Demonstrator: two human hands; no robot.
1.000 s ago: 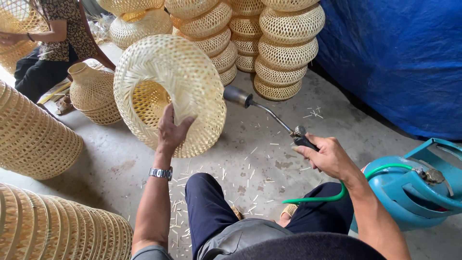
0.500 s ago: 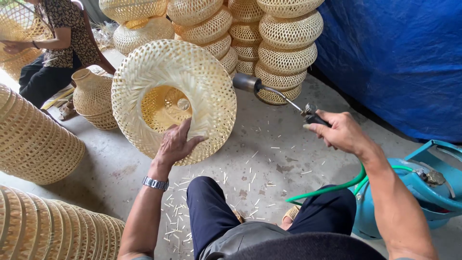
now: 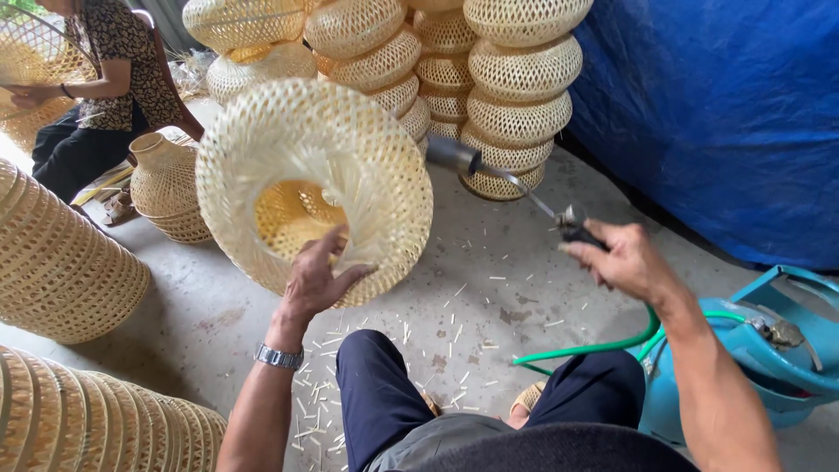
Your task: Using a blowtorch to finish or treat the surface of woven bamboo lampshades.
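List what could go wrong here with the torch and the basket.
1. The torch nozzle sits right by the woven basket; it might scorch or catch.
2. The left hand grips the basket's rim near the nozzle, so it may get burnt.
3. The green hose lies across the legs and could snag.

shade [image 3: 315,183] left | torch [image 3: 516,188] right (stacks [image 3: 520,96] behind) | cylinder [image 3: 752,358] far right

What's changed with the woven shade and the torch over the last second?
The left hand shifted its grip from the top of the woven bamboo shade down to its lower rim, turning the opening toward the camera. The right hand lifted the gas torch closer to the shade's side. Both grips held; the blue gas cylinder stayed put.
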